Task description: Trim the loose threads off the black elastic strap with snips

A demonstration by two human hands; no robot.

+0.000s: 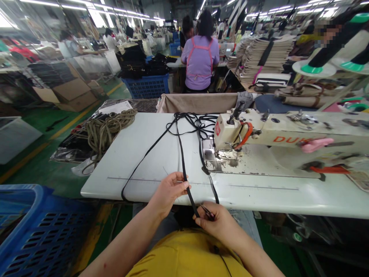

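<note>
a blue basket point(17, 246) is standing at the far left, showing its slotted side. next to it, farther back, a bundle of brown cords point(108, 129) is lying in loose loops just beside the left end of a white table point(138, 154).

on that table a black strap point(181, 152) is lying partly in a tangle toward the back, its loops crossing over one another. it is looking narrow, flat and plain, dark all along against the white top. one length is running slantwise to the left and curving over the front edge; a middle length is coming nearly straight forward to the person.

the left hand point(168, 192) is pinching this middle length between thumb and fingers, over the table's front edge. below and to the right, the right hand point(216, 219) is gripping the same length lower down, thumb pressed close, while also holding small snips point(206, 211) in its curled fingers. between the hands the strap is stretching fairly straight.

farther right, another black length is bending past the metal plate of a cream sewing machine point(276, 132) and dropping over the front edge.
</note>
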